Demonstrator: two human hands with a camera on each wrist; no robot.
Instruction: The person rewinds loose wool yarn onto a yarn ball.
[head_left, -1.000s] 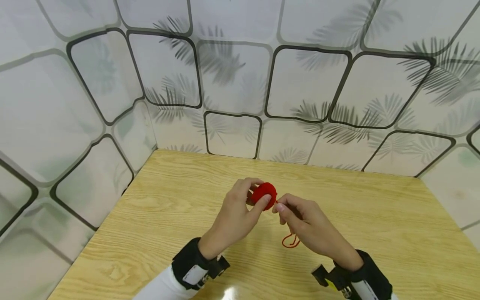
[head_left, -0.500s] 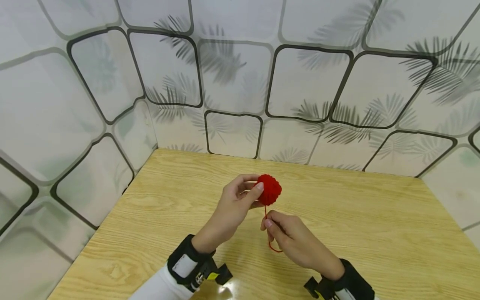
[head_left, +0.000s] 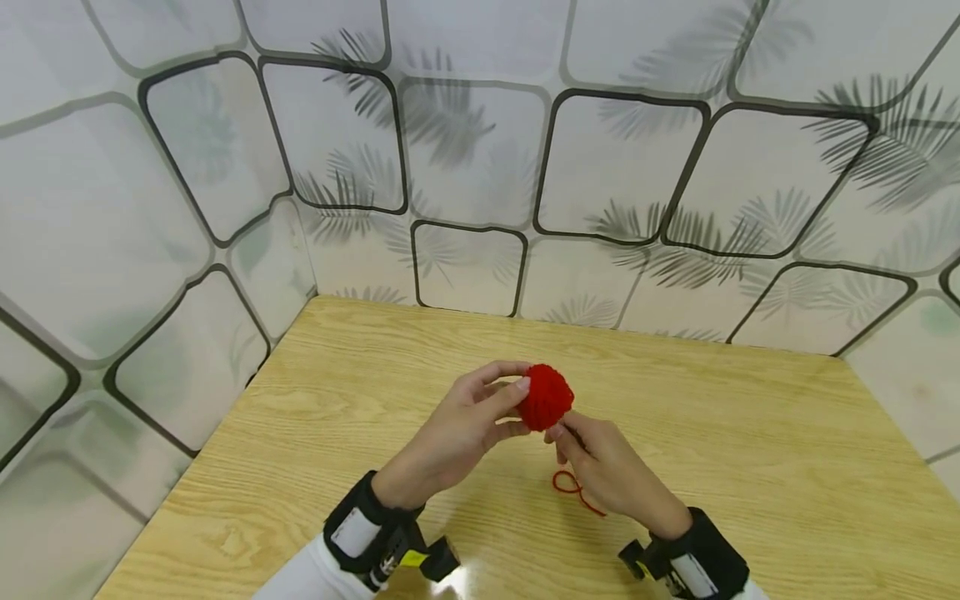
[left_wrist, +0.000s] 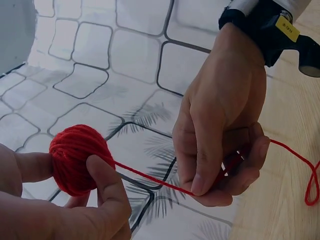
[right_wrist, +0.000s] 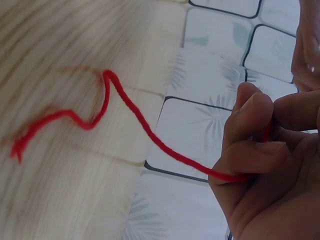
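A small ball of red yarn [head_left: 547, 398] is held up over the table between the thumb and fingers of my left hand [head_left: 467, 427]. In the left wrist view the ball [left_wrist: 80, 157] shows its wound strands. A short strand [left_wrist: 150, 177] runs taut from it to my right hand [head_left: 611, 467], which pinches it between thumb and forefinger. Past the right hand, the loose yarn tail [head_left: 572, 483] makes a loop. The right wrist view shows this tail [right_wrist: 150, 132] passing through the curled fingers and ending in a frayed tip.
A light wood-grain table [head_left: 337, 400] lies under both hands. Behind it and to the left rise pale walls [head_left: 465, 167] with dark outlined shapes and grey leaf prints. Each wrist wears a black strap with a small camera [head_left: 438, 558].
The ball has turned in my left hand and shifted slightly right. My right hand moved down and left round the ball, then back up and right, still pinching the yarn.
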